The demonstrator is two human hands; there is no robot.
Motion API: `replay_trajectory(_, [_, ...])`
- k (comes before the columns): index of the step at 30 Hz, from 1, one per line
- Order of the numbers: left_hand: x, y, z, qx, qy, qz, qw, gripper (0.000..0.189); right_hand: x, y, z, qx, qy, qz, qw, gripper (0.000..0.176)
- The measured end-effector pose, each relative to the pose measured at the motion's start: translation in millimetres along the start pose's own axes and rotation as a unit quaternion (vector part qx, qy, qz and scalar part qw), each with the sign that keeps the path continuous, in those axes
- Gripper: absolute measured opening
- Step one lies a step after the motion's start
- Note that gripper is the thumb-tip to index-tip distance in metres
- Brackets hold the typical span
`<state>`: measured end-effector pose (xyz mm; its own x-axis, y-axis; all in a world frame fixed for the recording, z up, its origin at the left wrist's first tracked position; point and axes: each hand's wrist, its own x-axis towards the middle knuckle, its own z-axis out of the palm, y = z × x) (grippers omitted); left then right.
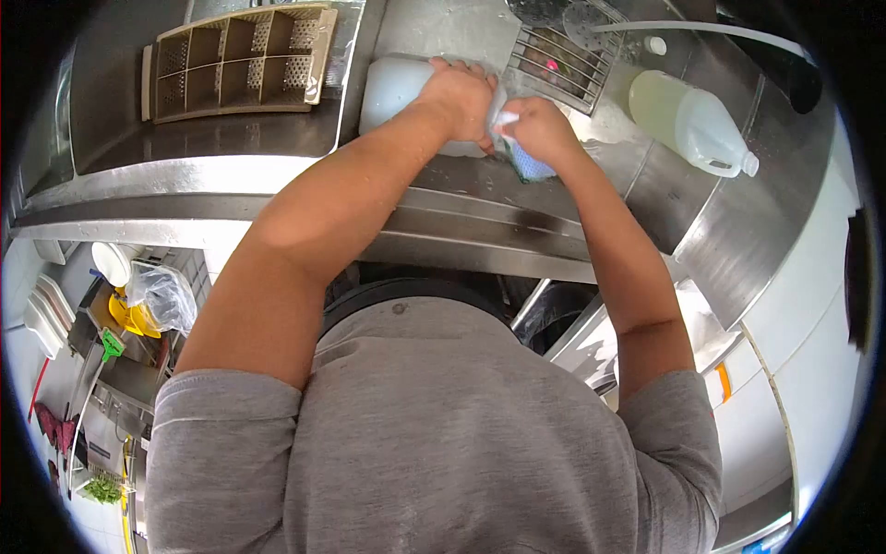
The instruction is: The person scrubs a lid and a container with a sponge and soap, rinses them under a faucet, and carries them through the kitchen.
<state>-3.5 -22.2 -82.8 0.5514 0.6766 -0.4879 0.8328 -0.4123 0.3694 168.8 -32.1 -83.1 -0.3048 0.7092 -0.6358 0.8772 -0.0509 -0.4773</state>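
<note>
A translucent whitish container [392, 90] lies on the steel counter. My left hand [459, 103] rests over its right end, fingers spread across it. Close beside it, my right hand [542, 131] is closed on a white piece at the container's right edge; what exactly that piece is, I cannot make out. Below my right fingers a blue textured cloth [529, 164] shows, its upper part hidden by the hand.
A brown compartment rack [235, 65] sits at the upper left. Right of my hands are a metal drain grate [558, 69], a white hose [701, 28], a small white cap [655, 45] and a plastic jug [688, 120] lying on its side. The counter's front edge [489, 208] runs below.
</note>
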Motion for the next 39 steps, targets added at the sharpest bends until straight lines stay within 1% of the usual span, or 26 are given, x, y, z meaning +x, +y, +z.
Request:
replay_trajectory(1, [0.8, 1.4, -0.6, 0.0, 0.004, -0.004, 1.0, 0.088, 5.2, 7.0, 0.0, -0.003, 0.0, 0.004, 1.0, 0.03])
replay_trajectory(3, [0.0, 1.8, -3.5, -0.005, -0.004, -0.003, 1.0, 0.088, 22.1, 16.6, -5.9, 0.049, 0.078, -0.06, 0.994, 0.03])
replay_trajectory(5, [-3.2, 4.9, -4.2, -0.005, -0.016, -0.006, 1.0, 0.087, 34.2, 20.4, -4.9, 0.019, 0.071, -0.043, 0.996, 0.032])
replay_trajectory(7, [-2.7, 2.1, -4.3, 0.004, -0.002, -0.001, 1.0, 0.087, 33.3, 22.0, 7.4, 0.049, 0.152, -0.07, 0.985, 0.031])
replay_trajectory(8, [-0.8, -0.5, -5.1, 0.007, -0.004, -0.001, 1.0, 0.087, 25.0, 24.6, 10.5, 0.091, 0.079, -0.031, 0.992, 0.031])
replay_trajectory(9, [-0.3, 0.3, -5.2, 0.007, -0.002, -0.005, 1.0, 0.088, 12.0, 18.4, 14.7, 0.095, 0.078, -0.028, 0.992, 0.031])
replay_trajectory(11, [1.2, 4.5, -3.4, 0.004, -0.001, -0.003, 1.0, 0.088, -7.3, 3.0, 17.5, 0.152, 0.017, 0.033, 0.988, 0.032])
replay_trajectory(13, [1.6, 2.9, -3.0, -0.003, -0.009, -0.008, 1.0, 0.09, 12.3, 5.6, 10.4, 0.149, 0.035, 0.039, 0.987, 0.035])
replay_trajectory(15, [0.2, -1.1, -3.5, -0.029, -0.02, -0.004, 0.999, 0.09, 37.7, 8.2, 0.9, 0.143, 0.169, 0.059, 0.973, 0.037])
replay_trajectory(17, [-0.3, -5.2, -6.6, -0.044, -0.028, -0.002, 0.999, 0.09, 44.9, 14.7, -3.5, 0.138, 0.178, 0.027, 0.974, 0.041])
replay_trajectory(19, [-9.4, 0.9, -4.4, -0.041, 0.11, 0.018, 0.993, 0.091, 32.5, 14.8, -8.8, 0.261, 0.114, 0.067, 0.956, 0.04])
replay_trajectory(20, [-6.0, 5.0, -4.3, -0.019, 0.047, 0.0, 0.999, 0.095, 28.2, 20.5, -7.9, 0.298, 0.102, 0.071, 0.946, 0.028])
replay_trajectory(21, [-10.5, 7.7, -0.9, -0.022, 0.044, 0.003, 0.999, 0.095, 20.7, 19.9, -9.2, 0.299, 0.101, 0.076, 0.946, 0.028])
replay_trajectory(23, [-21.1, 6.1, 2.3, 0.071, 0.068, 0.0, 0.995, 0.101, 2.6, 17.8, -15.2, 0.344, 0.088, 0.079, 0.932, 0.038])
replay_trajectory(24, [-20.6, 2.5, -4.2, 0.039, -0.002, 0.007, 0.999, 0.104, -2.3, 15.7, -15.9, 0.277, 0.097, 0.071, 0.954, 0.039])
replay_trajectory(25, [-17.5, 1.9, -10.9, 0.042, 0.001, 0.008, 0.999, 0.104, -3.2, 15.5, -15.5, 0.277, 0.1, 0.069, 0.953, 0.039])
replay_trajectory(27, [-15.5, 4.4, -17.5, -0.009, -0.052, -0.022, 0.998, 0.104, -10.4, 13.6, -7.9, 0.167, 0.107, 0.044, 0.979, 0.037])
replay_trajectory(28, [-15.5, 4.2, -13.5, -0.008, -0.052, -0.022, 0.998, 0.104, -18.4, 6.5, -1.2, 0.105, 0.152, -0.006, 0.983, 0.034])
replay_trajectory(29, [-15.5, 2.7, -7.2, 0.004, -0.032, -0.01, 0.999, 0.102, -13.2, 5.0, 2.0, 0.105, 0.153, -0.007, 0.983, 0.034])
replay_trajectory(30, [-15.6, 1.4, -3.5, 0.017, -0.012, 0.001, 1.0, 0.101, -5.2, 5.6, 6.2, 0.123, 0.152, 0.015, 0.981, 0.032])
replay_trajectory(32, [-17.1, 2.8, -5.8, 0.011, -0.024, -0.001, 1.0, 0.101, 9.9, -4.7, -0.9, 0.175, 0.141, 0.067, 0.972, 0.028])
replay_trajectory(33, [-17.4, 2.8, -7.5, 0.006, -0.033, -0.006, 0.999, 0.102, 15.3, 0.0, 1.0, 0.177, 0.142, 0.066, 0.972, 0.028])
replay_trajectory(35, [-14.9, 2.4, -8.8, 0.014, -0.034, -0.008, 0.999, 0.102, 27.0, 12.2, 9.7, 0.186, 0.154, 0.015, 0.97, 0.028])
replay_trajectory(36, [-16.2, 2.7, -7.3, 0.015, -0.039, -0.008, 0.999, 0.102, 19.1, 16.2, 14.9, 0.197, 0.161, -0.029, 0.967, 0.022])
replay_trajectory(37, [-17.1, 2.0, -9.0, 0.015, -0.041, -0.01, 0.999, 0.102, 10.6, 13.6, 18.5, 0.199, 0.16, -0.028, 0.966, 0.022])
replay_trajectory(39, [-16.1, 3.7, -11.2, 0.004, -0.052, -0.012, 0.999, 0.102, -5.7, 12.5, 22.4, 0.076, 0.21, -0.095, 0.97, 0.024])
